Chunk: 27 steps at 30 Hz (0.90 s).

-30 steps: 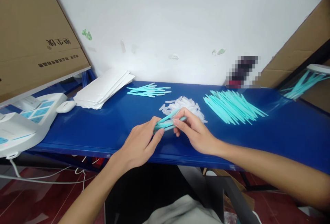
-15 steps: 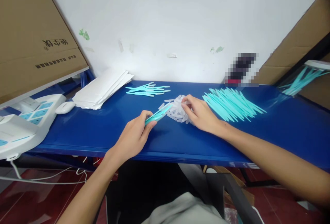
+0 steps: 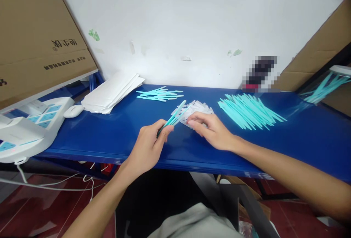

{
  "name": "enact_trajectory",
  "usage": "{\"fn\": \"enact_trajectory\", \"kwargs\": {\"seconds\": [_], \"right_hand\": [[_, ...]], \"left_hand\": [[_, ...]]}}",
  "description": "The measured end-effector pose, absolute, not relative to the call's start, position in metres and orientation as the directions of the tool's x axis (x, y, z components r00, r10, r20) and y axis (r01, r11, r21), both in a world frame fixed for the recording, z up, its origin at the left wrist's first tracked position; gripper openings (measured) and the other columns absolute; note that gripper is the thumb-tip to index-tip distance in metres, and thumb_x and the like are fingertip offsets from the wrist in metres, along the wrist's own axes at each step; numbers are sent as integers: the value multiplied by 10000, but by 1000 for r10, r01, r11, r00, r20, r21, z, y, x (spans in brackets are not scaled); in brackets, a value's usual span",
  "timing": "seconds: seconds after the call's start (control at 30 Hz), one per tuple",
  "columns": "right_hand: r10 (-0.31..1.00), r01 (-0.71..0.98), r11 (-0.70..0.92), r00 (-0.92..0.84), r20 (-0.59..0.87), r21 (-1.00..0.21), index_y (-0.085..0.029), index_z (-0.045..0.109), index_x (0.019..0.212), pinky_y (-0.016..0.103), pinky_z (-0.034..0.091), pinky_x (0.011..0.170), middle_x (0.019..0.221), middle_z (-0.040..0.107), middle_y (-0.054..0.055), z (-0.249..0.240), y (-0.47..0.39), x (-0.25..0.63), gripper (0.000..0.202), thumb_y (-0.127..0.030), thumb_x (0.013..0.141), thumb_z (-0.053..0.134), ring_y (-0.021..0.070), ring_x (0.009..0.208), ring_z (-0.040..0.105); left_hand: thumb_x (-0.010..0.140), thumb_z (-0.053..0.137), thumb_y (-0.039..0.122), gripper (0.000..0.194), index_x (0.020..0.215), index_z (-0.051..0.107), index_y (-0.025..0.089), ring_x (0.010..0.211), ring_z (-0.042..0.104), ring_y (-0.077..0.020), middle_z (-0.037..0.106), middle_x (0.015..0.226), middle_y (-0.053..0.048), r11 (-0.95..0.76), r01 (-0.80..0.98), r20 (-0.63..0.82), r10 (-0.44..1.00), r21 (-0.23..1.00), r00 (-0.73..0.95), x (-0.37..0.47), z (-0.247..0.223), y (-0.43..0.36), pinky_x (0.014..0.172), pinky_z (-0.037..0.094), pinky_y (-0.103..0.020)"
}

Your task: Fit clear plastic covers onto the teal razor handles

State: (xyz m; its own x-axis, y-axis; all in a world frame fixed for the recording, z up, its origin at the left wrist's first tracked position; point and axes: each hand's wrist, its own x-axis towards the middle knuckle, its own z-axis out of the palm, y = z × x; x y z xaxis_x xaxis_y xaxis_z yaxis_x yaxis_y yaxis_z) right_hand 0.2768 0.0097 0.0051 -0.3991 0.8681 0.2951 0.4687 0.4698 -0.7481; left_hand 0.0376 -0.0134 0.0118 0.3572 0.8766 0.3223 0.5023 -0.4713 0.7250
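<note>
My left hand (image 3: 149,141) is closed around a small bundle of slim turquoise sticks (image 3: 175,115) that look like eyebrow razors, their far ends pointing up and to the right. Close to them, at the near side of a heap of small translucent plastic caps (image 3: 201,107), my right hand (image 3: 212,130) has thumb and fingers curled together. Whatever lies between those fingertips is too small to make out. A large pile of the same turquoise sticks (image 3: 249,110) lies right of the caps. Behind my left hand is a smaller loose group of sticks (image 3: 159,94).
White paper envelopes (image 3: 112,93) are stacked at the back left. A white mouse-shaped device (image 3: 73,111) and a white power strip (image 3: 52,121) sit further left. A large cardboard box (image 3: 44,37) leans there. A clear container of sticks (image 3: 326,84) stands at the far right.
The sticks in my left hand have swung to point more upward and spread apart. My right hand has drawn slightly toward me, from the top of the cap heap to its near side.
</note>
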Motion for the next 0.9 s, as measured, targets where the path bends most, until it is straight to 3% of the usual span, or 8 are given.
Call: {"fn": "enact_trajectory", "kwargs": {"seconds": [0.13, 0.3, 0.4, 0.53, 0.6, 0.7, 0.8, 0.9], "right_hand": [[853, 214, 369, -465, 238, -904, -190, 672, 1194, 244, 380, 504, 547, 545, -62, 1, 0, 268, 374, -493, 1004, 565, 109, 488, 502], [866, 134, 366, -411, 284, -921, -174, 741, 922, 222, 369, 441, 541, 586, -32, 0, -1, 263, 335, -477, 980, 610, 88, 444, 496], [886, 118, 349, -364, 287, -930, -180, 739, 884, 229, 379, 438, 539, 595, -29, 1, 2, 264, 331, -484, 961, 632, 98, 444, 508], [930, 185, 360, -145, 337, -914, -185, 696, 845, 265, 368, 465, 544, 577, -29, 2, 19, 280, 368, -520, 963, 601, 116, 447, 473], [903, 391, 419, -88, 420, -819, -189, 661, 808, 285, 371, 529, 579, 573, -20, 2, 30, 292, 365, -489, 987, 556, 127, 496, 475], [843, 710, 473, -193, 502, -521, -197, 576, 697, 312, 346, 628, 616, 566, 0, 2, 44, 306, 405, -408, 1025, 467, 148, 579, 483], [834, 816, 464, -272, 480, -344, -204, 441, 582, 328, 302, 637, 583, 512, 10, 4, 48, 310, 499, -406, 1038, 430, 157, 584, 448], [830, 824, 458, -262, 492, -334, -195, 455, 553, 326, 302, 641, 588, 529, 7, 8, 46, 308, 527, -436, 1021, 488, 143, 567, 441]], "left_hand": [[1075, 429, 408, 411, 743, 529, 187, 589, 539, -111, 578, 645, 38, -496, 482, 346, 863, 722, 369, 44, 10, -19, 614, 369, -247], [1080, 425, 386, 398, 750, 527, 189, 549, 504, -101, 560, 633, 46, -511, 465, 359, 853, 723, 379, 48, 7, -19, 584, 348, -242], [1083, 407, 362, 373, 763, 501, 196, 535, 478, -103, 529, 622, 51, -522, 478, 380, 849, 706, 366, 48, 6, -18, 570, 334, -244], [1084, 390, 386, 360, 789, 489, 206, 542, 472, -117, 503, 617, 50, -480, 546, 362, 877, 687, 316, 36, 5, -11, 568, 329, -254], [1084, 382, 405, 373, 782, 478, 209, 550, 473, -123, 502, 617, 46, -463, 574, 339, 886, 676, 315, 28, 6, -6, 577, 329, -261], [1084, 365, 438, 407, 751, 434, 214, 545, 437, -129, 486, 610, 43, -456, 625, 258, 886, 633, 385, 17, 10, -2, 578, 300, -279], [1079, 357, 476, 436, 732, 401, 217, 550, 383, -140, 453, 607, 40, -461, 674, 145, 870, 576, 471, 11, 15, -2, 570, 256, -295], [1078, 332, 509, 461, 726, 398, 219, 561, 358, -153, 448, 617, 33, -444, 711, 55, 865, 545, 498, 9, 17, -4, 569, 243, -300]]}}
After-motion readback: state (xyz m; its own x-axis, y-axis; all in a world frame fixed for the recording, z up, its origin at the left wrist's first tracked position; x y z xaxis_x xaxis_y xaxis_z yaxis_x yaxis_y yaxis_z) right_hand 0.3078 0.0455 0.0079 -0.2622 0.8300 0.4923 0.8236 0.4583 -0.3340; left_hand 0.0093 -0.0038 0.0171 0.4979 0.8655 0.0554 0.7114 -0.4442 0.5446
